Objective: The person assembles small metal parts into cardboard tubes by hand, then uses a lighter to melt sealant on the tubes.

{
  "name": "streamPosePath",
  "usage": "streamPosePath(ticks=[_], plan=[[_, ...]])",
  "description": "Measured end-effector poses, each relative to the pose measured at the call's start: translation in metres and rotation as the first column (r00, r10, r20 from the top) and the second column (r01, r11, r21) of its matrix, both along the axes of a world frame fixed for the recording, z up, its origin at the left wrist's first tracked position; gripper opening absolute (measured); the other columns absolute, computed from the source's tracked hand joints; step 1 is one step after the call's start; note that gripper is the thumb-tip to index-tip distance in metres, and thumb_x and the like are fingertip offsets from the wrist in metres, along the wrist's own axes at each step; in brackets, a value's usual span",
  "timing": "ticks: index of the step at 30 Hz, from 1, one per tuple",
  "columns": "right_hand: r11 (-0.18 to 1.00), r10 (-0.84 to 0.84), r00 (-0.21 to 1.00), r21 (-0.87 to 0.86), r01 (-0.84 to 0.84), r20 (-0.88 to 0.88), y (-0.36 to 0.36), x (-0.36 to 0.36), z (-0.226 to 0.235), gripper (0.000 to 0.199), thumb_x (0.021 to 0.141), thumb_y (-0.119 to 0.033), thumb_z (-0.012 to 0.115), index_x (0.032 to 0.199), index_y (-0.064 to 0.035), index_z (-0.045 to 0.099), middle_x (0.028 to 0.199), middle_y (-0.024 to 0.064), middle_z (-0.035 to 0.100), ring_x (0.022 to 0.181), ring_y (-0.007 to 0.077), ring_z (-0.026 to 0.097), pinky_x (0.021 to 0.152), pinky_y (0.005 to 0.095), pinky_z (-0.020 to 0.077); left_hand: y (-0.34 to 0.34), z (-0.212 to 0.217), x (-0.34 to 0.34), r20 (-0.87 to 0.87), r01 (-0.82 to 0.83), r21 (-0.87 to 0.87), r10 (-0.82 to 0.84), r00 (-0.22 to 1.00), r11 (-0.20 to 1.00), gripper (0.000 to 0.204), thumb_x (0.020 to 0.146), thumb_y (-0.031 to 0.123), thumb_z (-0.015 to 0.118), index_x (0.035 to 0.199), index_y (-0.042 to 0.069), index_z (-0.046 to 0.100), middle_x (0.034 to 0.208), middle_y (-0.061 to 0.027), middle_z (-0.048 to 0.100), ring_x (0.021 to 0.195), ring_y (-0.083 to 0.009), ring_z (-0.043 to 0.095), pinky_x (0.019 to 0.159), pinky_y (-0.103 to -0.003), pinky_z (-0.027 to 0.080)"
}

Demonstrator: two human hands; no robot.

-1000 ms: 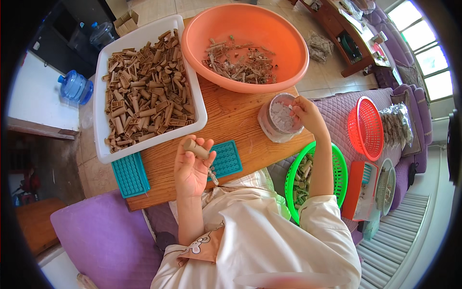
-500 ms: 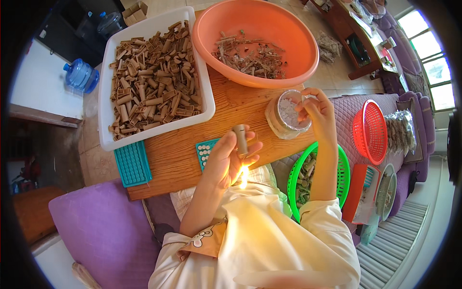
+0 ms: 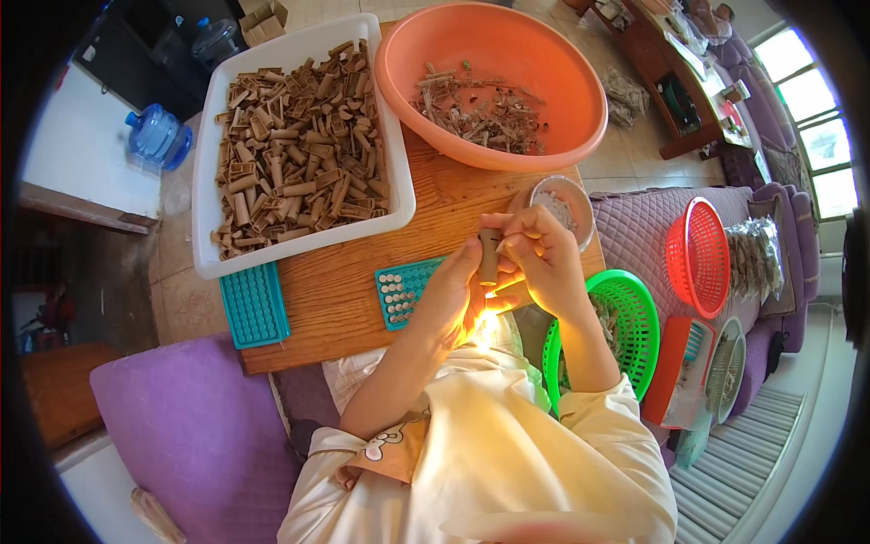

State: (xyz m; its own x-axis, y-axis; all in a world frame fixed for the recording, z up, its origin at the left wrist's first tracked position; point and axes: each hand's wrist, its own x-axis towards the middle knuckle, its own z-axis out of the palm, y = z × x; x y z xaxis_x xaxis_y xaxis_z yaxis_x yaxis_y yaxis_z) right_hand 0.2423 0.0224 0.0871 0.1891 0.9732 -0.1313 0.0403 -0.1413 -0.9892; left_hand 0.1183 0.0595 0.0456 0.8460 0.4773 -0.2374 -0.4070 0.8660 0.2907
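Both hands have come together at the middle of the frame. Left hand (image 3: 450, 295) pinches the brown tube (image 3: 489, 256) upright; right hand (image 3: 541, 258) closes on its top. I hold it steady, over the counter (image 3: 340, 299).

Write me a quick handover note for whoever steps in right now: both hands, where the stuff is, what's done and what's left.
Left hand holds a small brown tube upright over the wooden board.
Right hand pinches at the tube's top, just in front of the small round dish.
White tray is piled with brown tubes; orange basin holds scraps.
One teal grid holder lies by the left hand, another at the board's left edge.
Done: tube picked up. Left: the tray pile.
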Motion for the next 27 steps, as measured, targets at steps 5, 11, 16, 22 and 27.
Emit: streamPosePath(ticks=[5, 11, 16, 22, 27], plan=[[0.975, -0.119, 0.988, 0.202, 0.097, 0.101, -0.003, -0.001, -0.006, 0.004, 0.083, 0.002, 0.045, 0.08, 0.0015, 0.043, 0.095, 0.0148, 0.059, 0.077, 0.0107, 0.057, 0.06, 0.0221, 0.0482, -0.004, -0.001, 0.005, -0.024, -0.042, 0.026, 0.043, 0.999, 0.999, 0.036, 0.09, 0.034, 0.032, 0.107, 0.005, 0.044, 0.088, -0.0068, 0.057, 0.083, -0.0168, 0.059, 0.058, -0.031, 0.056], [0.966, -0.154, 0.978, 0.229, 0.119, 0.143, -0.006, 0.001, -0.007, 0.004, 0.082, 0.003, 0.047, 0.08, 0.0018, 0.044, 0.091, 0.0136, 0.061, 0.074, 0.0076, 0.054, 0.062, 0.021, 0.0472, -0.007, 0.002, 0.006, -0.06, -0.036, 0.099, 0.042, 0.997, 0.994, 0.038, 0.09, 0.037, 0.033, 0.11, 0.006, 0.042, 0.094, -0.0075, 0.054, 0.085, -0.017, 0.057, 0.066, -0.035, 0.053], [0.986, -0.104, 0.962, 0.154, 0.066, 0.252, -0.009, 0.0, -0.001, 0.004, 0.081, 0.004, 0.045, 0.079, 0.0006, 0.046, 0.096, 0.0142, 0.059, 0.079, 0.0108, 0.056, 0.068, 0.0228, 0.0466, -0.01, 0.003, 0.006, -0.106, -0.032, 0.134, 0.047, 0.993, 0.99, 0.037, 0.091, 0.035, 0.028, 0.116, 0.009, 0.038, 0.102, -0.0093, 0.053, 0.091, -0.0155, 0.056, 0.069, -0.034, 0.052], [0.988, -0.056, 0.966, 0.155, 0.016, 0.253, -0.007, -0.002, -0.002, 0.003, 0.079, 0.005, 0.049, 0.08, 0.0022, 0.049, 0.094, 0.0136, 0.06, 0.082, 0.0115, 0.056, 0.07, 0.0238, 0.0469, -0.014, 0.002, 0.006, -0.169, -0.085, 0.2, 0.12, 0.978, 0.976, 0.045, 0.089, 0.039, 0.033, 0.119, 0.006, 0.034, 0.111, -0.0098, 0.047, 0.099, -0.0173, 0.051, 0.064, -0.032, 0.054], [0.989, -0.035, 0.992, 0.147, 0.017, 0.121, -0.003, 0.001, -0.018, 0.003, 0.081, 0.002, 0.048, 0.079, 0.0013, 0.046, 0.095, 0.0138, 0.06, 0.081, 0.0103, 0.055, 0.069, 0.0234, 0.0471, -0.02, 0.003, 0.006, -0.229, -0.113, 0.272, 0.179, 0.957, 0.955, 0.042, 0.089, 0.039, 0.034, 0.12, 0.01, 0.034, 0.108, -0.0061, 0.048, 0.097, -0.0145, 0.051, 0.064, -0.029, 0.053]])
